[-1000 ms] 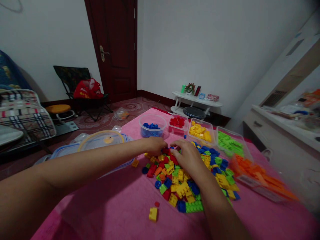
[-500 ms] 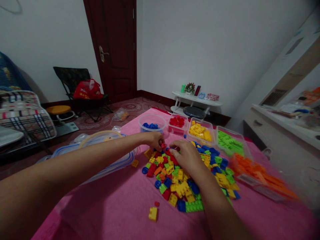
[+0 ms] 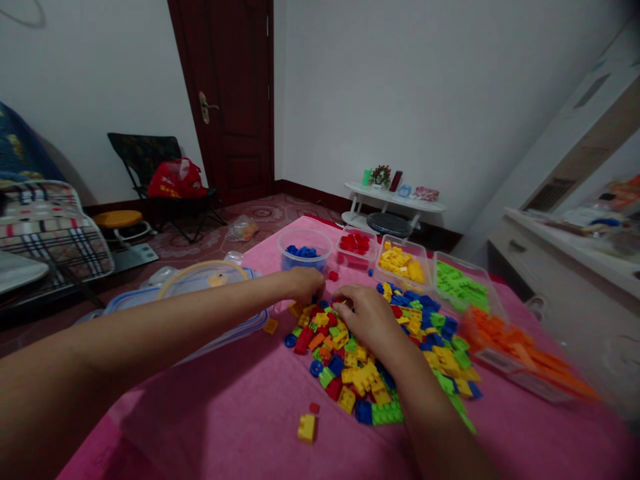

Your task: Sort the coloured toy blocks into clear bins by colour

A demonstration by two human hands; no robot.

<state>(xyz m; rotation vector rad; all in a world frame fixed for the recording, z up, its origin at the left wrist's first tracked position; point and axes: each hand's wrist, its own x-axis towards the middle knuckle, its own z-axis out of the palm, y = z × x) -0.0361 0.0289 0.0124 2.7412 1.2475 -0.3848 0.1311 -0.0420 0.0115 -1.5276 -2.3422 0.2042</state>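
A heap of mixed coloured building bricks [image 3: 380, 360] lies on a pink cloth [image 3: 240, 413]. My left hand [image 3: 305, 285] rests at the heap's far left edge, fingers curled down onto the bricks; what they hold is hidden. My right hand [image 3: 367, 320] lies on top of the heap, fingers bent and pinching among red and yellow bricks. A small red brick [image 3: 333, 275] sits loose just beyond both hands, near the round tub of blue bricks [image 3: 305, 251].
Behind the heap stand tubs of red bricks [image 3: 356, 245], yellow bricks [image 3: 400, 261], green bricks [image 3: 457, 283] and orange bricks [image 3: 515, 353]. Stacked clear lids [image 3: 200, 283] lie left. A lone yellow brick [image 3: 307, 428] sits near me. A folding chair and white low table stand beyond.
Both hands have shifted slightly left on the heap. The small red brick that was between my fingertips now lies loose on the cloth beyond them.
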